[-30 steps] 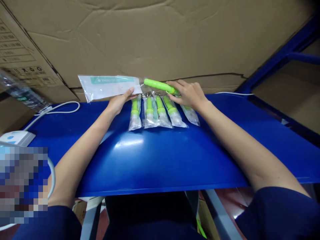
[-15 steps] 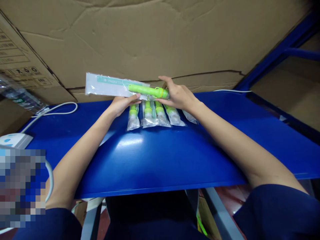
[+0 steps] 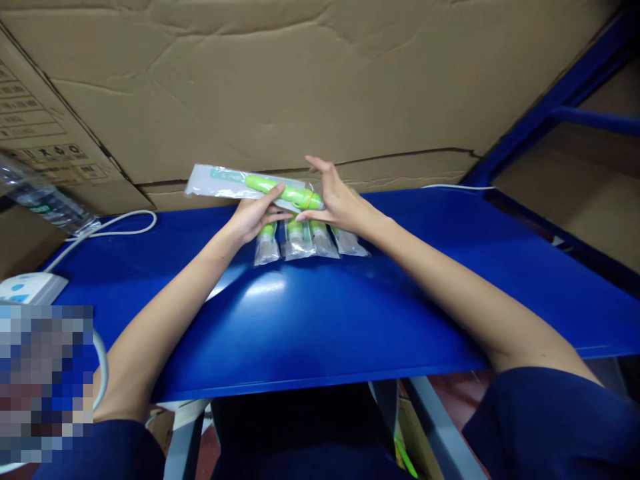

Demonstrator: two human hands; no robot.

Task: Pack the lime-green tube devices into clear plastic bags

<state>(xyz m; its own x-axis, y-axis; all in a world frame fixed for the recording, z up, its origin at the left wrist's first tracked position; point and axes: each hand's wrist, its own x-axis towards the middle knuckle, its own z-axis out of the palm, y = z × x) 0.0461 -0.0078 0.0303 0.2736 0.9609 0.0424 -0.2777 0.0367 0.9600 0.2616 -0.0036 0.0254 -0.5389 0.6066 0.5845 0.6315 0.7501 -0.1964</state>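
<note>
A lime-green tube [image 3: 285, 193] with a clear end lies slantwise in a long clear bag [image 3: 200, 181] that has a pale green printed strip. My left hand [image 3: 253, 217] grips bag and tube from the left, its thumb over the green tube. At the tube's clear end is my right hand [image 3: 343, 203], with thumb below and fingers above around the end, the forefinger raised. Several bagged green tubes [image 3: 299, 243] lie side by side on the blue table under my hands, clear ends toward me; their far ends are hidden.
Cardboard [image 3: 270, 87] stands behind the blue table [image 3: 320, 320]. On the left are a white power strip [image 3: 35, 288], a white cable [image 3: 130, 215] and a clear plastic bottle [image 3: 47, 200]. A blue metal frame [image 3: 543, 113] rises on the right.
The bag and tube have come down slightly and tilt more, and the bag's left end has moved right. My left thumb now lies over the tube. The view has shifted a little.
</note>
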